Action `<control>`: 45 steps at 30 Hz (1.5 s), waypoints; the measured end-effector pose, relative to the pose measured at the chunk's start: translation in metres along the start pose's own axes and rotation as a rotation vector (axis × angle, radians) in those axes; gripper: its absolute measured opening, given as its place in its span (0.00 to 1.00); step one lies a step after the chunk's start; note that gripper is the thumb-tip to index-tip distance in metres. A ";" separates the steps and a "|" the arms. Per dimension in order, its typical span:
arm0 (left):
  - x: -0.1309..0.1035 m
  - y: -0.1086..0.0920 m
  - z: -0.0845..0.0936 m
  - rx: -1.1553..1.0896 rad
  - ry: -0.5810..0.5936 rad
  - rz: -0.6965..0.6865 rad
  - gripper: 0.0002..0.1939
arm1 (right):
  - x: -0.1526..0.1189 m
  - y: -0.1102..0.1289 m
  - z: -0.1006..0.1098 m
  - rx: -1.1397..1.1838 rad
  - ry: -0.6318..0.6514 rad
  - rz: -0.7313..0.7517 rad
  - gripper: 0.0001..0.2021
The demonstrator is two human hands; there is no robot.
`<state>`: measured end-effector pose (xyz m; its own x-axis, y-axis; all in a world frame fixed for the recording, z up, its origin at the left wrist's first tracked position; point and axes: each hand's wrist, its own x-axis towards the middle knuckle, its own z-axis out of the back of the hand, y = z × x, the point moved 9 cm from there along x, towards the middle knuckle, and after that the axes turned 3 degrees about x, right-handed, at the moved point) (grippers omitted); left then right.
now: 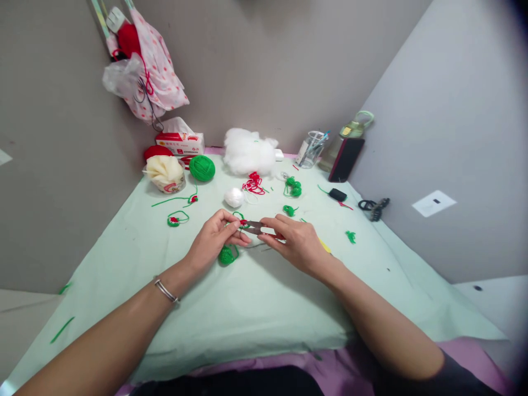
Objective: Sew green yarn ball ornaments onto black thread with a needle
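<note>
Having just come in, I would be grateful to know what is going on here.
Someone's right hand holds small scissors up to a small red piece pinched in the left hand. I cannot tell whether anything is cut. A green piece lies on the table just nearer than the left hand, and a green yarn ball and white stuffing lie farther back.
</note>
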<state>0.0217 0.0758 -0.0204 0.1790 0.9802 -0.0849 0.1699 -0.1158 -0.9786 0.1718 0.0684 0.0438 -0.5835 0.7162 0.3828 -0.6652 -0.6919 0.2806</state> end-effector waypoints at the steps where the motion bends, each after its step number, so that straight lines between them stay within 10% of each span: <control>1: 0.000 0.000 -0.001 -0.002 0.007 -0.002 0.18 | 0.000 0.000 0.000 0.003 0.000 -0.006 0.14; 35: 0.001 0.006 -0.009 -0.133 0.100 0.054 0.15 | 0.004 -0.007 -0.003 0.452 0.110 -0.187 0.11; 40: 0.001 0.003 -0.006 -0.139 0.051 0.060 0.16 | 0.006 -0.057 0.014 0.525 -0.046 -0.349 0.18; 45: 0.005 0.005 0.005 -0.093 -0.008 0.057 0.15 | -0.014 -0.143 0.052 -0.118 -0.116 -0.649 0.14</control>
<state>0.0186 0.0813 -0.0267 0.1834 0.9728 -0.1416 0.2491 -0.1853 -0.9506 0.2993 0.1521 0.0441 0.0021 0.9648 0.2629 -0.9148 -0.1043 0.3901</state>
